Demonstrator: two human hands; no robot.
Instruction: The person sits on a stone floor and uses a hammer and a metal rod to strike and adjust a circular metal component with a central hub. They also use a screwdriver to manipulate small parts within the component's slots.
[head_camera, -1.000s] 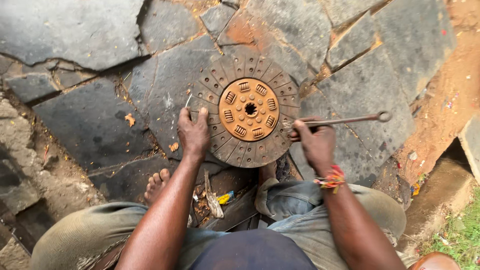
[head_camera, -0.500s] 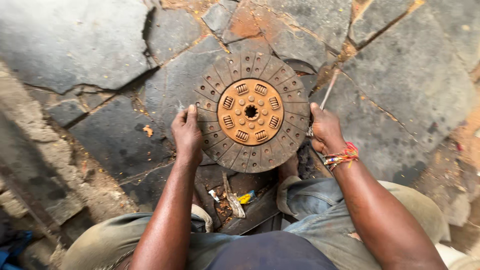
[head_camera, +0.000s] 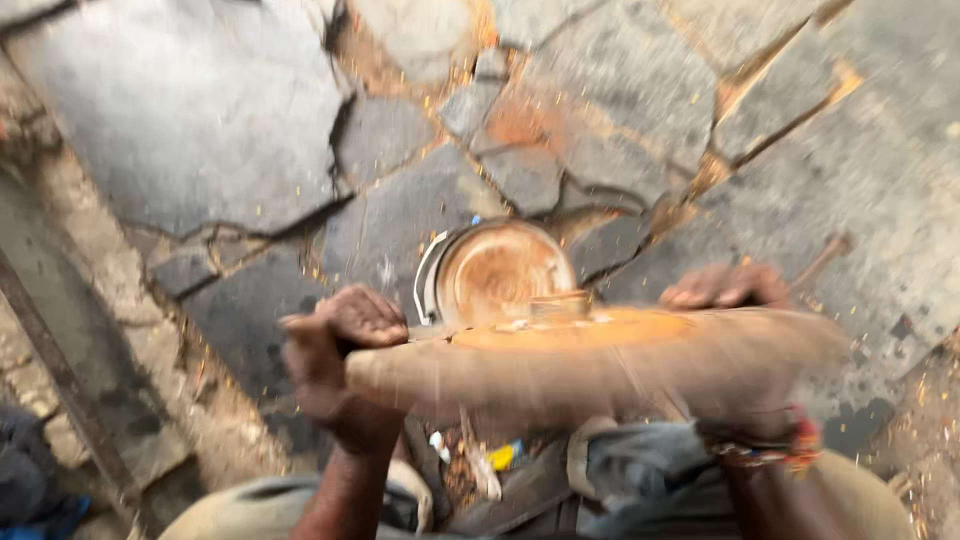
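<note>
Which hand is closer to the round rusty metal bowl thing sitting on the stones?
The left hand. It sits just left of the rusty round part, gripping the lifted disc. The right hand is farther off, to its right.

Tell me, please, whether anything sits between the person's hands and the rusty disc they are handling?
Nothing visible does: the left hand and right hand both grip the rusty clutch disc directly at opposite edges, though motion blur hides the fingers.

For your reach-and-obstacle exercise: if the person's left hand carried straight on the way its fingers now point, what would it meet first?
Probably the blurred round rusty metal disc that the left hand already grips at its edge; the fingers point right, across it. Depth is unclear.
</note>
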